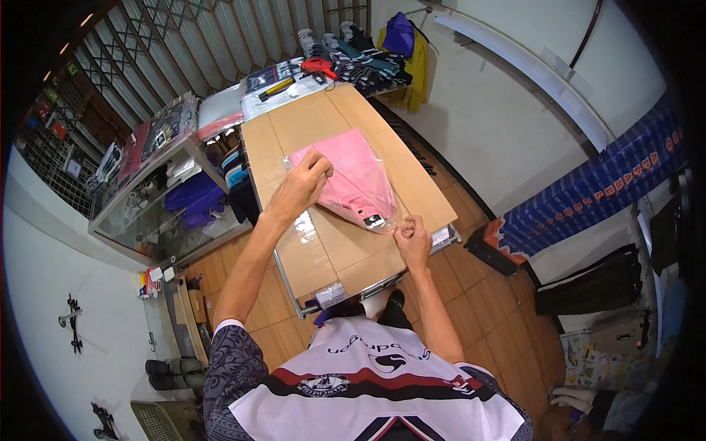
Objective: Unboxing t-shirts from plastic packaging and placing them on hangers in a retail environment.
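Note:
A folded pink garment in a clear plastic bag lies on the cardboard-covered table. A small black-and-white label shows at its near end. My right hand pinches the bag's near right corner by the table's near edge. Above the bag's left side is my left hand, its fingers drawn together. Whether it pinches a bit of clear film is too small to tell.
A yellow-handled cutter and a red tape dispenser lie at the table's far end. Stacked dark clothes are behind them. A glass display case stands left; a long blue printed box is at right.

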`<control>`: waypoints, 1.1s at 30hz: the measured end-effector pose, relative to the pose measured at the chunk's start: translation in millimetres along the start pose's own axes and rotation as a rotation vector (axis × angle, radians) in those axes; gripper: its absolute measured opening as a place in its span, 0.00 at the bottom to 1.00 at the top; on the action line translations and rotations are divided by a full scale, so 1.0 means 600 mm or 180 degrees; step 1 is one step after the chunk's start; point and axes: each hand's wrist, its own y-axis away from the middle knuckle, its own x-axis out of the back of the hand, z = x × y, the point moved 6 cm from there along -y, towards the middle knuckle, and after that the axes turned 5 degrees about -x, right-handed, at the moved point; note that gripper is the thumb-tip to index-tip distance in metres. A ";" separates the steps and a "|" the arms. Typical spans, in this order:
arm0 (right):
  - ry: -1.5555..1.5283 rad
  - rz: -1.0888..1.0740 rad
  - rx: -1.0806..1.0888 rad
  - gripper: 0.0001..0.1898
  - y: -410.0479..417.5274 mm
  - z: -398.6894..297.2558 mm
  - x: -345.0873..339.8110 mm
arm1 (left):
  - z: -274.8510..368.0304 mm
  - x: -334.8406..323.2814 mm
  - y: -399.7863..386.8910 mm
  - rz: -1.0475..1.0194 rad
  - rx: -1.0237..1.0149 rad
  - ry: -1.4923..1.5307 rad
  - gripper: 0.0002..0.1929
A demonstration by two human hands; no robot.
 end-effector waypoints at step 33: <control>0.0298 -0.0197 0.0215 0.12 0.059 -0.050 -0.023 | 0.018 -0.164 0.262 0.0755 0.1273 0.0408 0.11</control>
